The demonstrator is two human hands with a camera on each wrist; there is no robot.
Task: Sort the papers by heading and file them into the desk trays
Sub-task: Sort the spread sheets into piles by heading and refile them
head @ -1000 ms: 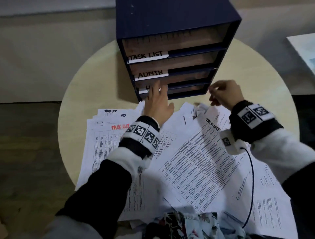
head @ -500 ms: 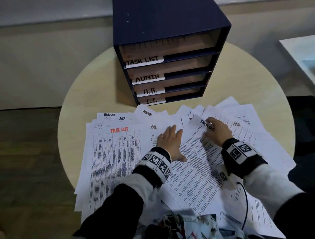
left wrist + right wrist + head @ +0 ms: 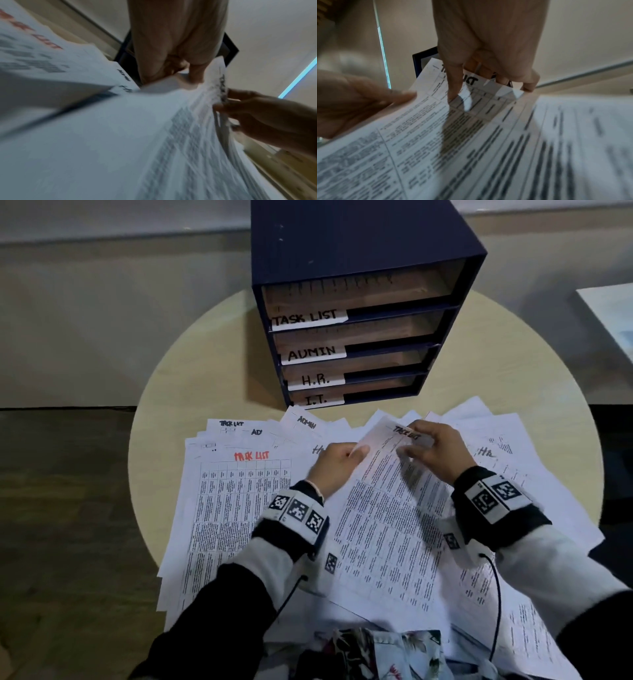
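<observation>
- You hold a sheet headed "TASK LIST" (image 3: 383, 508) by its top edge, its far end raised off the heap and its near end lying over the other papers.
- Your left hand (image 3: 334, 465) pinches the sheet's top left edge, its fingers (image 3: 399, 94) closed on the paper.
- Your right hand (image 3: 433, 451) grips the top right corner beside the heading; its fingers (image 3: 453, 86) curl over the corner, which is folded.
- The rest of the papers (image 3: 548, 474) lie fanned across the table (image 3: 205, 371), overlapping. One at your left carries a red "TASK LIST" heading (image 3: 251, 456); others show "ADMIN" and "H.R." headings.
- The dark blue tray unit (image 3: 359, 251) stands at the far side of the table, just beyond the papers. Its four trays are labelled, top to bottom, TASK LIST (image 3: 306, 317), ADMIN, H.R. and I.T.
- A flowered cloth (image 3: 376, 652) lies at the near edge, under the papers' near ends.
</observation>
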